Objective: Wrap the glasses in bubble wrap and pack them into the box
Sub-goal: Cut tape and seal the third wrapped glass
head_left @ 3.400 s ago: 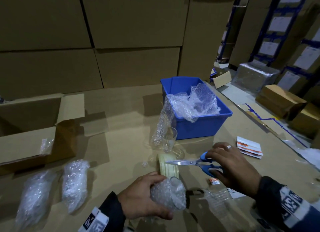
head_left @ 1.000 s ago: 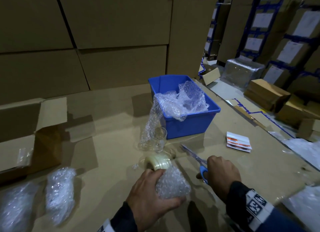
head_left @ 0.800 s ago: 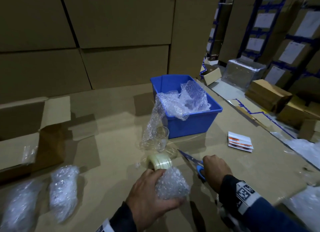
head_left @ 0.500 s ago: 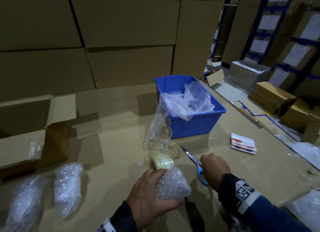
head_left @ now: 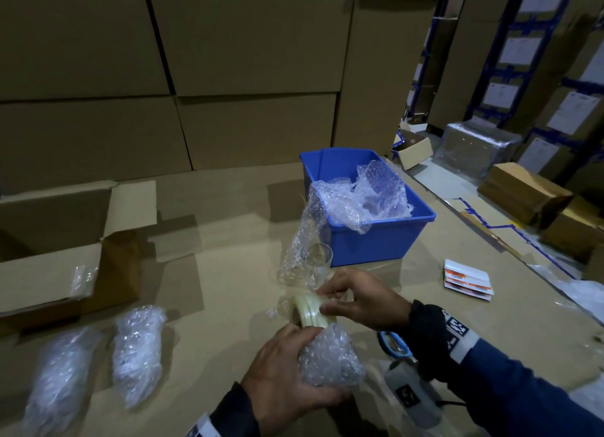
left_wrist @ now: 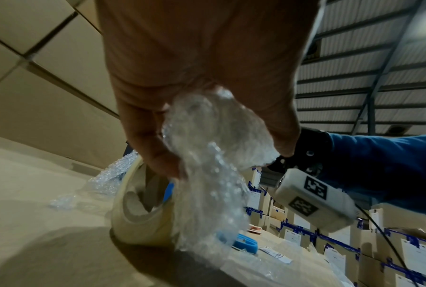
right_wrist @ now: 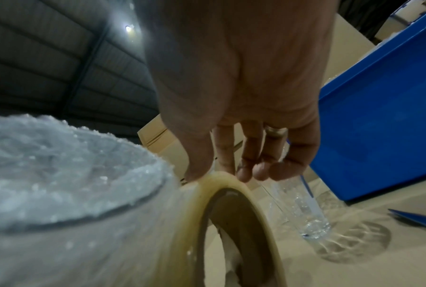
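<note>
My left hand (head_left: 284, 368) grips a bubble-wrapped glass (head_left: 330, 358) low over the table; the left wrist view shows its fingers (left_wrist: 153, 147) curled round the wrap (left_wrist: 214, 145). Just beyond it stands a roll of clear tape (head_left: 309, 309) on edge. My right hand (head_left: 353, 299) pinches the roll's top rim (right_wrist: 231, 194), thumb on one side and fingers on the other. A bare glass (head_left: 315, 263) stands behind the roll, by a strip of bubble wrap. The open cardboard box (head_left: 49, 260) is at the left.
Blue-handled scissors (head_left: 394, 343) lie on the table under my right wrist. A blue bin (head_left: 376, 240) with loose bubble wrap (head_left: 359, 198) sits behind the glass. Two wrapped bundles (head_left: 137, 348) (head_left: 58, 377) lie front left. Small cards (head_left: 467, 279) lie at right. Stacked cartons wall the back.
My right hand let go of the scissors, which now lie on the table, and moved left onto the tape roll. The left hand still holds the wrapped glass.
</note>
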`<state>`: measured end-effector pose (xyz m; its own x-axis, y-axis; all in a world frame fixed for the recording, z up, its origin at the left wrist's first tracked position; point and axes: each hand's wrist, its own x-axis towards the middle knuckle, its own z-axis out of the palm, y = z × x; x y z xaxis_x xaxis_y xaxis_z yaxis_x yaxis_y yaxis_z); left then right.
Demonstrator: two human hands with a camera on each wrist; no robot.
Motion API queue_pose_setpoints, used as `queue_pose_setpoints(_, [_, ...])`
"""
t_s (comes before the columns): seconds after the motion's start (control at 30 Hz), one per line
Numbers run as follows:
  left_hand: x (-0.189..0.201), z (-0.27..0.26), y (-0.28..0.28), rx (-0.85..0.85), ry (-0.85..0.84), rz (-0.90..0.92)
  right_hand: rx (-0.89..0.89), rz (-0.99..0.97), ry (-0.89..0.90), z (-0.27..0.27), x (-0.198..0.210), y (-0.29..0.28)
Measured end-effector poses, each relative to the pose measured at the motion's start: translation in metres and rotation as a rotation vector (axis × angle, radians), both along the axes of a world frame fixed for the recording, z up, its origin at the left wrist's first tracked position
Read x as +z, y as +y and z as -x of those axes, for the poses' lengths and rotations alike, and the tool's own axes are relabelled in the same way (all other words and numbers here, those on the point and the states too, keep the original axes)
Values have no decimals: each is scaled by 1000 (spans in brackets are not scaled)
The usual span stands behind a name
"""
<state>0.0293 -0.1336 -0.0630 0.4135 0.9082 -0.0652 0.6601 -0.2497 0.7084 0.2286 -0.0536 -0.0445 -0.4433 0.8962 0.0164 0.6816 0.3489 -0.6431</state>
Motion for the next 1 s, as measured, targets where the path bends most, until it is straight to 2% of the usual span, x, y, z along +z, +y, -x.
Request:
queue_pose_setpoints(0.1, [0,0,0,-8,-2,-4,-23,-5,72,4,8,2])
queue_pose_setpoints(0.3, [1,-1,1,-17,2,-1,6,6,33,10,10,-3])
queue_pose_setpoints(0.47, [-1,-1,1,-7,-9,26,125,-256,16,10,2,-10])
queue_pose_setpoints(0.67, [0,0,2,27,-56,64,119,-348,124,7,-8,-22])
queue_pose_setpoints(0.83, [-1,10,1,120,-304,148,62,-216,272,12,-1,-30])
queue_pose_setpoints(1.0, [-1,28,0,80,-641,387,13,-173,229,19,2,-29])
